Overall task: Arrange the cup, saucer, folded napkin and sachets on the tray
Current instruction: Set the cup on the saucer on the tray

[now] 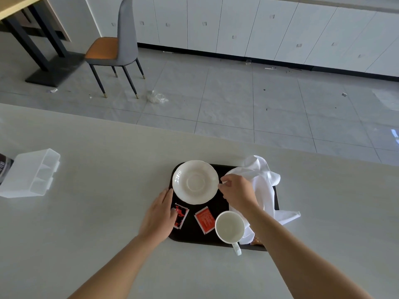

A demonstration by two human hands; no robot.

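Note:
A black tray [220, 203] lies on the pale counter. A white saucer [195, 182] sits on its far left corner. Two red sachets lie on the near part of the tray, one [181, 215] partly under my left hand and one [204, 220] beside the cup. The white cup [230, 227] stands upright at the tray's near edge, its handle pointing toward me. A crumpled white napkin [264, 180] drapes over the tray's right side. My left hand [160, 214] rests flat on the tray's left edge. My right hand [236, 192] pinches the saucer's right rim, over the napkin.
A clear plastic box [32, 173] lies on the counter at far left beside a dark packet [4, 167]. The counter's far edge drops to a tiled floor with a grey and orange chair [116, 48] and white cabinets [259, 29] behind.

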